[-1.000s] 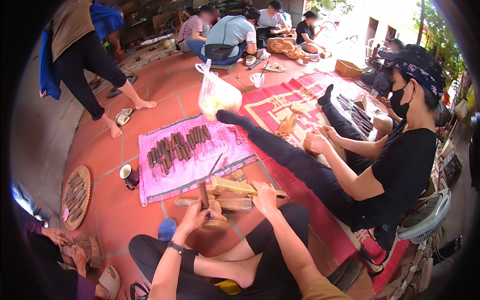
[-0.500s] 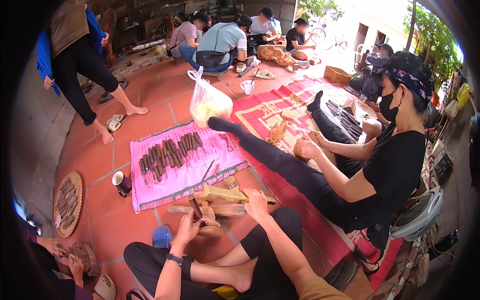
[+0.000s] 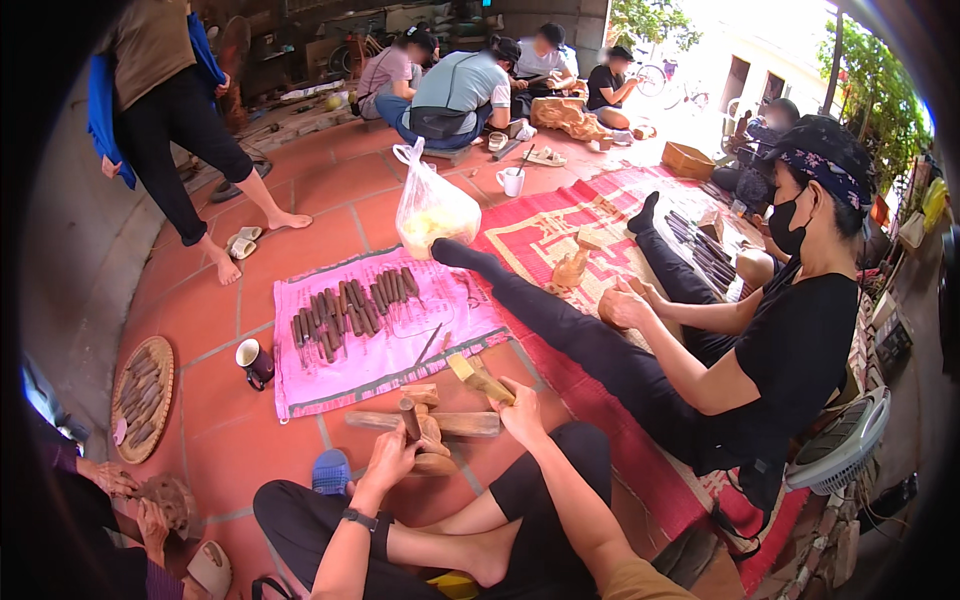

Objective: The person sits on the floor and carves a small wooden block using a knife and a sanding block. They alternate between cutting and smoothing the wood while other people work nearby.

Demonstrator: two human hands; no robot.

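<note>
Seated on the tiled floor [image 3: 300,230], I grip a chisel [image 3: 410,418] upright in my left hand [image 3: 388,462], its tip set on the small wooden carving [image 3: 432,440] propped against a wooden plank [image 3: 425,423] before my knees. My right hand [image 3: 522,408] is clenched around a wooden mallet [image 3: 478,380], raised just beside the chisel. Carving looks mid-cut; the next strike, I judge, calls for a squarely aimed blow on the chisel's head.

Left hand [image 3: 388,458] clenched low; right hand [image 3: 522,412] gripping, forearms extended
</note>
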